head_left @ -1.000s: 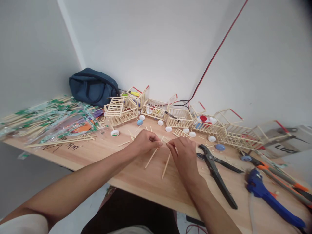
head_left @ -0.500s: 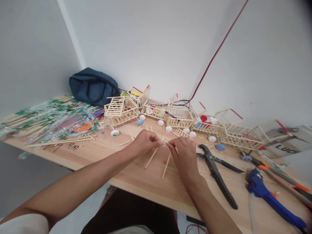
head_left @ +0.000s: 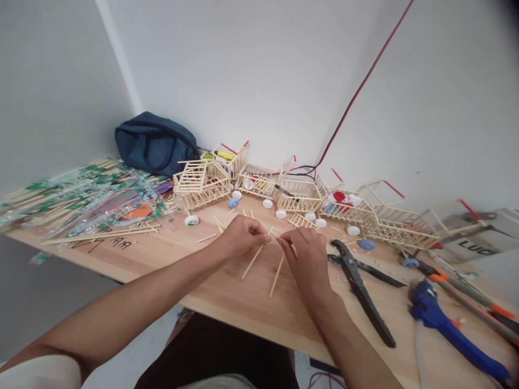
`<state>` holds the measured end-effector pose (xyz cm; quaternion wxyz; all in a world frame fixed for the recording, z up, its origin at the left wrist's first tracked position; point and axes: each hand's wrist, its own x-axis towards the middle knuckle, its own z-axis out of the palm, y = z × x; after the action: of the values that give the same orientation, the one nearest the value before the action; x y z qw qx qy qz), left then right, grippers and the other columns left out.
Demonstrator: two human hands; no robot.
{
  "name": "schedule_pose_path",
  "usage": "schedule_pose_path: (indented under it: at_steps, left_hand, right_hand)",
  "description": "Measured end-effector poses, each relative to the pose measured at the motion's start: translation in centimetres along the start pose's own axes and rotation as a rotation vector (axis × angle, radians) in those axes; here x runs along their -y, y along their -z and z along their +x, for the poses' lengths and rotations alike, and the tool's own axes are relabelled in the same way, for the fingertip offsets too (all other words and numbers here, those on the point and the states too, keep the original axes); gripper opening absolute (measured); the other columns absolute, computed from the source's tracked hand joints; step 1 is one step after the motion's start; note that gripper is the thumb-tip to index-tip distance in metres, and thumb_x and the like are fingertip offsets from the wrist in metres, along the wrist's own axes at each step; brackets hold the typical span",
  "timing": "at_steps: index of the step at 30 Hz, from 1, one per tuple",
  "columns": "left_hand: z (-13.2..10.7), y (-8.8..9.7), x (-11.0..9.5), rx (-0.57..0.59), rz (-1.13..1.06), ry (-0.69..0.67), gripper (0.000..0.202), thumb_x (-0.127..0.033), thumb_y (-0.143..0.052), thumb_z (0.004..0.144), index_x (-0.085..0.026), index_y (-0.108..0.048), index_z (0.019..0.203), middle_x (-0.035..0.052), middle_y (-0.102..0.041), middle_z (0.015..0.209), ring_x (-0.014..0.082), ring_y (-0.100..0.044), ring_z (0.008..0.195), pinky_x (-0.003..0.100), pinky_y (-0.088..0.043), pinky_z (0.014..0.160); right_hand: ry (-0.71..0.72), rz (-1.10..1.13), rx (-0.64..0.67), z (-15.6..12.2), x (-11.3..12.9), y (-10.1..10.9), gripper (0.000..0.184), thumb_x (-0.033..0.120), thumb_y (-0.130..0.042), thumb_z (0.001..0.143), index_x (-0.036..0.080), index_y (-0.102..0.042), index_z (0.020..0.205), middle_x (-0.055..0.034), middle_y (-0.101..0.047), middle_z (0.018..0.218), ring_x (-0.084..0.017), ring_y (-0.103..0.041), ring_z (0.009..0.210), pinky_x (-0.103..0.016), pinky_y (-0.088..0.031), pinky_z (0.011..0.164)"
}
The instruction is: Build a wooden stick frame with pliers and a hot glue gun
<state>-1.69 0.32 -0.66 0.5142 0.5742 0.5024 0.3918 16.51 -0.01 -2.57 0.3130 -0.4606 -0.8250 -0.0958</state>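
My left hand (head_left: 243, 235) is closed, thumb and fingertips pinched at the upper end of a thin bamboo stick (head_left: 252, 263) that slants down toward the table's front. My right hand (head_left: 307, 254) pinches the top of a second bamboo stick (head_left: 276, 277), roughly alongside the first. A short crosspiece shows in the gap between the fingertips, joining or lying near both sticks' upper ends; the joints are hidden by my fingers. Just right of my right hand lies a black-handled cutter (head_left: 360, 289) on the wooden table (head_left: 227, 286).
Small stick-built carts (head_left: 300, 195) line the wall, with bottle caps (head_left: 280, 214) before them. Wrapped chopsticks (head_left: 89, 194) and a blue bag (head_left: 156, 143) occupy the left. A blue glue gun (head_left: 450, 327) and orange-handled pliers (head_left: 466, 294) lie at right. A red-black cable (head_left: 365, 75) crosses the wall.
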Motion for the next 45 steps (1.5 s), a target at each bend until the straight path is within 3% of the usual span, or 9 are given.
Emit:
schedule_pose_path:
  at_steps: [20,45]
  left_hand:
    - [0.04,0.05,0.05,0.008,0.004,-0.004,0.017,-0.027,-0.068,0.066,-0.012,-0.064,0.059,-0.0018,-0.058,0.050,0.0067,-0.045,0.047,0.019,-0.029,0.047]
    - [-0.02,0.03,-0.22,0.000,-0.001,0.004,0.014,-0.021,-0.068,0.067,-0.012,-0.064,0.058,-0.0030,-0.056,0.049,0.0061,-0.045,0.047,0.019,-0.029,0.048]
  right_hand:
    - [0.009,0.003,-0.005,-0.01,-0.10,-0.09,0.018,0.027,-0.056,0.090,0.019,-0.060,0.074,-0.0023,-0.060,0.075,-0.020,-0.048,0.077,-0.032,-0.027,0.070]
    - [-0.003,0.004,0.006,-0.04,-0.02,-0.01,0.016,0.026,-0.058,0.089,0.019,-0.060,0.075,-0.0023,-0.061,0.076,-0.020,-0.049,0.078,-0.033,-0.028,0.071]
